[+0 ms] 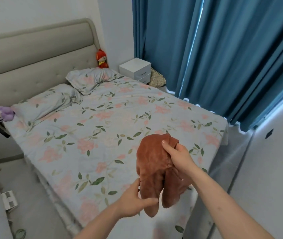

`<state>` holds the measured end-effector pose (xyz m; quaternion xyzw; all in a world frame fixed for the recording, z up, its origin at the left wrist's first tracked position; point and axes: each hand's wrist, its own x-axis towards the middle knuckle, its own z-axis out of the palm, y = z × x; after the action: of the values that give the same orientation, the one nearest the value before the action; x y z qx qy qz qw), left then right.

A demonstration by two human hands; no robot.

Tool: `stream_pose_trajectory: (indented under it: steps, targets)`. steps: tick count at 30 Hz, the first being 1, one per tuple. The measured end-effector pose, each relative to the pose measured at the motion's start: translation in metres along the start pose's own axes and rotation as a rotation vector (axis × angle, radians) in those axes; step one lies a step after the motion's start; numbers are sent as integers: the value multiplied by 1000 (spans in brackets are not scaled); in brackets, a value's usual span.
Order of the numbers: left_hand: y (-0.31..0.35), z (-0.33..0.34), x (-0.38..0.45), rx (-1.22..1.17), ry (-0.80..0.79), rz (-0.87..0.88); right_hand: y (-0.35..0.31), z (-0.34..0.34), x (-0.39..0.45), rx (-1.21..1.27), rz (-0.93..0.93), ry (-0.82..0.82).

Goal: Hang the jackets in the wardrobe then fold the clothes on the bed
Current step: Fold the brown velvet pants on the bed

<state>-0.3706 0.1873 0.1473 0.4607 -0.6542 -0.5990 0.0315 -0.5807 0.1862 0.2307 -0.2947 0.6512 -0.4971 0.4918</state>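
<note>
A soft, matt, velvety cloth is seen in the rust-brown garment [152, 163] at the lower centre of the frame, and thin, smooth printed cotton-like cloth in the bed sheet [102, 121] and the pillows [92, 78]. The headboard [33, 54] at the upper left is covered in matt, tufted upholstery. A smooth, faintly glossy white finish is shown by the nightstand [135, 69] at upper centre, and a heavy, matt woven cloth by the blue curtains [223, 57] at the upper right.
</note>
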Motion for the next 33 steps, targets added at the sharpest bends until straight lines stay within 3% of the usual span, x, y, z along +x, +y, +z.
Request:
stream_pose_trajectory:
  steps: [4, 10, 16, 19, 24, 26, 29, 31, 33]
  targets:
    - [-25, -23, -28, 83, 211, 128, 4, 31, -46, 82, 37, 26]
    - [-14, -80, -87, 67, 316, 272, 26, 26, -104, -6, 162, 122]
    - [28, -102, -127, -231, 262, 291, 82, 42, -160, -117, 190, 131]
    - [32, -102, -143, -335, 227, 222, 100, 71, -189, -205, 178, 2]
    - [33, -100, -139, -629, 407, 38, 95, 121, -240, -350, 19, -357]
    - [37, -97, -137, -740, 402, -68, 91, 132, -245, -411, -110, -288]
    - [35, -97, -135, -849, 359, -114, 84, 134, -234, -388, -280, 45]
    - [34, -103, -139, -872, 312, -80, 70, 130, -226, -360, -290, 169]
    - [31, -110, -144, -794, 255, 15, 51, 128, -222, -291, -277, 190]
